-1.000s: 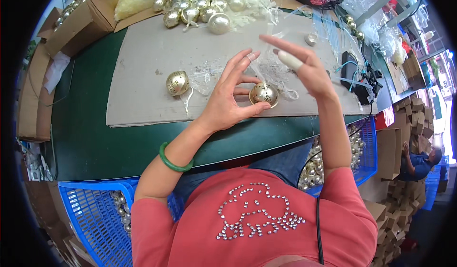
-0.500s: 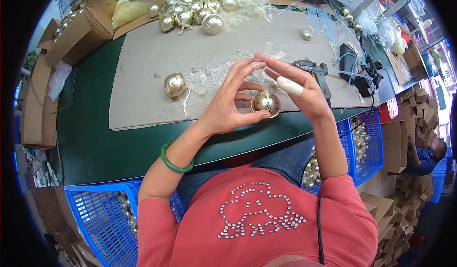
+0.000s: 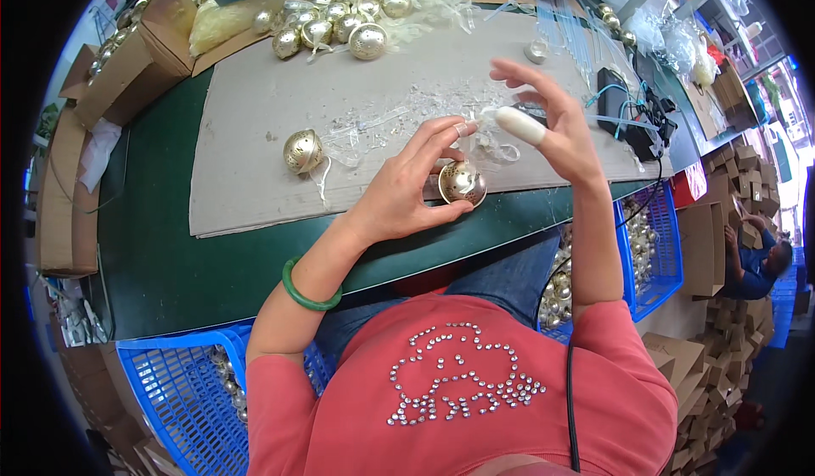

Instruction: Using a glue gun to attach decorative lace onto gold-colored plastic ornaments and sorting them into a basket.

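My left hand (image 3: 406,181) is closed around the side of a gold ball ornament (image 3: 463,184) with a cut-out pattern, low over the cardboard. A pale band wraps one of its fingers. My right hand (image 3: 556,128) is raised to the right of the ball, fingers apart, its thumb under a white cover. Close to that thumb is a sheer, whitish ribbon (image 3: 486,121), and I cannot make out whether they touch. Another gold ball (image 3: 303,151) lies to the left with a thin white ribbon trailing from it.
Clear scraps litter the cardboard sheet (image 3: 246,187) on the green table (image 3: 153,281). Gold balls (image 3: 348,25) are piled at the back. A black power strip (image 3: 613,94) with cables lies right. Blue baskets (image 3: 182,391) stand below the edge. A person (image 3: 755,264) is far right.
My right hand has drawn away from the ball, up and to the right, and its fingers have spread. The ball stays in my left hand. The glue gun seen before is now out of sight.
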A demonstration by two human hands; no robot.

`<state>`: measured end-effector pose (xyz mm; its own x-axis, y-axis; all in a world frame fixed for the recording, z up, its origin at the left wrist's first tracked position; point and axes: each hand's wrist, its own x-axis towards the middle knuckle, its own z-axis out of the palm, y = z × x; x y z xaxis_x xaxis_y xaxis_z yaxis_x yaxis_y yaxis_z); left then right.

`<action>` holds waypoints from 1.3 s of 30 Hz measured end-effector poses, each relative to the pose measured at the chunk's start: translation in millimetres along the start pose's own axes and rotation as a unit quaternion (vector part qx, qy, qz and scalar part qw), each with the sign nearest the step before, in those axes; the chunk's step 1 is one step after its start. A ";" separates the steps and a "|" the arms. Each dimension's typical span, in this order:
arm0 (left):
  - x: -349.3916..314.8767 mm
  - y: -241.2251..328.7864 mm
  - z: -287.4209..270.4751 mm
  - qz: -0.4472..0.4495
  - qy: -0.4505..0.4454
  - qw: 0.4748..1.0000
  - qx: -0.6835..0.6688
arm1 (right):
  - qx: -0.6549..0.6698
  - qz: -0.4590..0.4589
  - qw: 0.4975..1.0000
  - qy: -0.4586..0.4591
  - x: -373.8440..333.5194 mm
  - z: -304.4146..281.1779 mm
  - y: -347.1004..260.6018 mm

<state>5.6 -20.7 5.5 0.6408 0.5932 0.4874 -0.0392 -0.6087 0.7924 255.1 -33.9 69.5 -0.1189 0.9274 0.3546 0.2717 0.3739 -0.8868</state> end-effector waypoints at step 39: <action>-5.9 -7.0 11.0 0.071 0.054 0.984 0.156 | -0.074 0.040 0.972 0.221 -98.3 97.7 39.0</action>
<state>10.6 -25.7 -7.0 0.5599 0.5333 0.6341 0.1254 -0.8110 0.5714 184.0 -111.4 -29.0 0.3207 0.8551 0.4074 0.4015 0.2669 -0.8761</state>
